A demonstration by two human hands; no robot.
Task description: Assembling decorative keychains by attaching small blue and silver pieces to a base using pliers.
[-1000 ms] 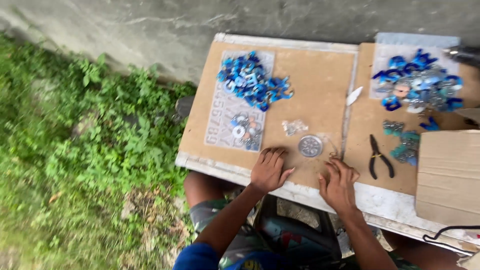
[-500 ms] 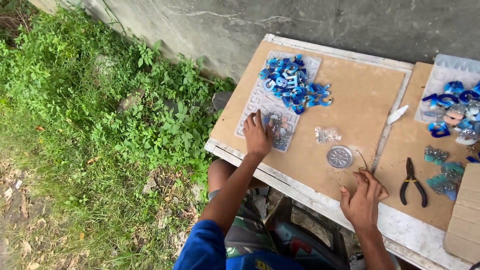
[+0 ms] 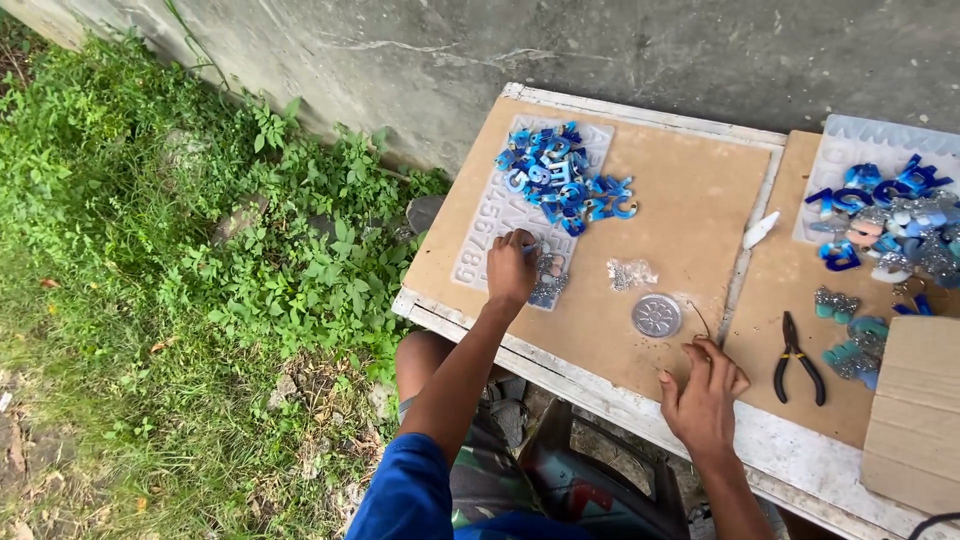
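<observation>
Left hand (image 3: 512, 270) is stretched out over the clear mould (image 3: 520, 215), the flat sheet with letter and number shapes at the left of the board (image 3: 680, 200). Fingers curled down onto the mould's lower end, pinching at a small piece there, though honestly I can't tell if anything is actually gripped. The pile of blue letters (image 3: 562, 180) sits on the far end of the same mould, a bit beyond the hand and not touching it.

Right hand (image 3: 703, 390) is at the near edge of the board, fingers bunched close together around a thin bit of wire (image 3: 700, 322) that sticks up toward the round silver tin (image 3: 656, 315) just beside it. Small heap of silvery bits (image 3: 630, 273) lies between the tin and the mould.

Black pliers (image 3: 797, 358) lie untouched on the next board, right of that hand. More blue and pale pieces (image 3: 890, 225) heaped on a second mould at the far right, cardboard box (image 3: 915, 410) at the corner
</observation>
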